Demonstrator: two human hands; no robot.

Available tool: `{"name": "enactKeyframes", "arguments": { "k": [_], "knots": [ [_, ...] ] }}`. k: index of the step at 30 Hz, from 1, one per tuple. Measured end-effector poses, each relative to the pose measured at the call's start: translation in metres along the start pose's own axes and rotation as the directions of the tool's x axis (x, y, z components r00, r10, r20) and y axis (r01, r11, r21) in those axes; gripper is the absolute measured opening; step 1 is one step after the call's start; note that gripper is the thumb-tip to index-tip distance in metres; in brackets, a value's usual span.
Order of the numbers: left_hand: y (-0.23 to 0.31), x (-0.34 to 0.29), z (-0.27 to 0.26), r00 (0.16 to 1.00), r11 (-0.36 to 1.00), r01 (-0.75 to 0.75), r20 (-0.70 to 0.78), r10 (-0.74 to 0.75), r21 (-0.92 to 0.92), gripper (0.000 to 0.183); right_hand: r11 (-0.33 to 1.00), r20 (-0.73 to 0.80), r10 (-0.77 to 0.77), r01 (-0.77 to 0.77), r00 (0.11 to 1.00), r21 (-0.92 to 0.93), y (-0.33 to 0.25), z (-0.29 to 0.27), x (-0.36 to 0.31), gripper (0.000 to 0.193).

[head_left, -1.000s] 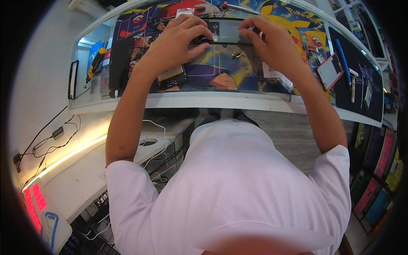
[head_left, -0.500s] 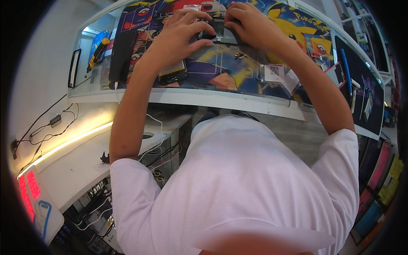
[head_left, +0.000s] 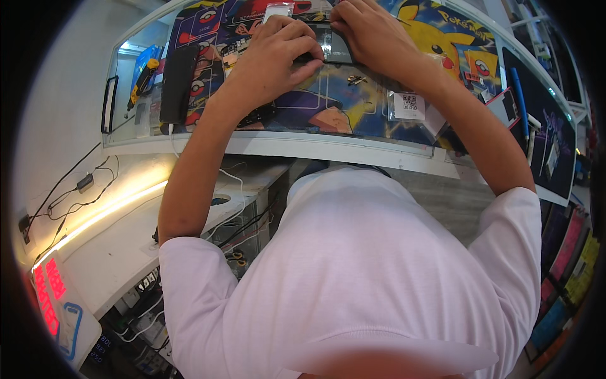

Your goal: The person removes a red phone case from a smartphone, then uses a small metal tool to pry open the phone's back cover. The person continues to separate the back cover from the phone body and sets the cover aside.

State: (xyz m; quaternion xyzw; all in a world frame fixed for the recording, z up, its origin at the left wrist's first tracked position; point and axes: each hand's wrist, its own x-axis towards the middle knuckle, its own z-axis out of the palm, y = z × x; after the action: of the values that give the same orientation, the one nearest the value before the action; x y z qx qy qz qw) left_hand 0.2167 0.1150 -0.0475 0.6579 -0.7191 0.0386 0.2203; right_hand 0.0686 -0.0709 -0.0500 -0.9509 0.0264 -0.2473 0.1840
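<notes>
Printed mat point(head_left: 372, 110) underlies dark panel point(head_left: 339, 49), likely as padding. Left hand point(head_left: 270, 60) curls at left end, perhaps steadying; right hand point(head_left: 377, 36) bends over far side. Either gripping: cannot tell.

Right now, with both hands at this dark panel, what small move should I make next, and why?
I'd probably use your right hand to nudge the small gold-coloured pieces farther from the dark panel. They lie just off its near edge, seemingly loose on the patterned mat, and your left hand is at the panel's left side.
</notes>
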Motion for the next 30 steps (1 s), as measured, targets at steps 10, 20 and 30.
{"name": "enactKeyframes", "arguments": {
  "k": [10,20,30],
  "knots": [
    [0.000,0.005,-0.005,0.995,0.995,-0.093,0.047,0.091,0.037,0.013,0.996,0.202,0.067,-0.079,0.977,0.051,0.013,-0.003,0.026,0.020],
    [-0.006,0.014,-0.045,0.938,0.933,-0.204,-0.215,0.273,0.298,0.026,0.993,0.224,0.122,-0.118,0.967,-0.029,-0.030,-0.077,0.077,0.018],
    [0.012,0.027,-0.096,0.853,0.905,-0.266,-0.356,0.382,0.332,0.038,0.989,0.124,-0.001,0.020,0.992,-0.145,-0.080,-0.144,0.092,0.018]
  ]
}}
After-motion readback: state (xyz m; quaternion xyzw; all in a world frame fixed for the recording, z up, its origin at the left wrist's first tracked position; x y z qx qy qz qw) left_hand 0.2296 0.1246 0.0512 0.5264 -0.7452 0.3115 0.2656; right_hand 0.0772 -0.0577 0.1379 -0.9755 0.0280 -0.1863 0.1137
